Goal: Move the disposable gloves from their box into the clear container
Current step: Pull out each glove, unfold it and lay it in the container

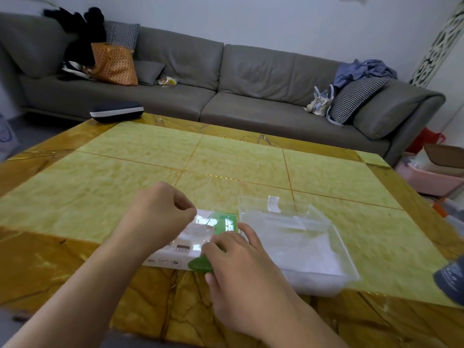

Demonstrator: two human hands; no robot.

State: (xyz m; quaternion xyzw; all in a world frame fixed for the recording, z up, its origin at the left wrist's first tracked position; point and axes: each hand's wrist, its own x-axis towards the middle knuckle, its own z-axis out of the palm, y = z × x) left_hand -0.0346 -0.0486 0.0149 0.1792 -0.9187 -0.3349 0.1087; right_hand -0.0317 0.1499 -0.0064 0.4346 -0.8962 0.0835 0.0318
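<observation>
A flat white and green glove box lies near the front edge of the yellow stone table. Thin clear gloves show at the opening in its top. My left hand hovers over the box's left part with its fingers curled, thumb and forefinger pinched together just above the gloves. My right hand rests on the box's near right corner, fingers bent over its top and side. Right beside the box stands the clear container, a shallow see-through tray with pale clear plastic lying inside it.
A dark case lies at the table's far left corner. A grey sofa with cushions, bags and clothes runs behind the table. Pink tubs stand on the floor at right. A grey object pokes in at the right edge.
</observation>
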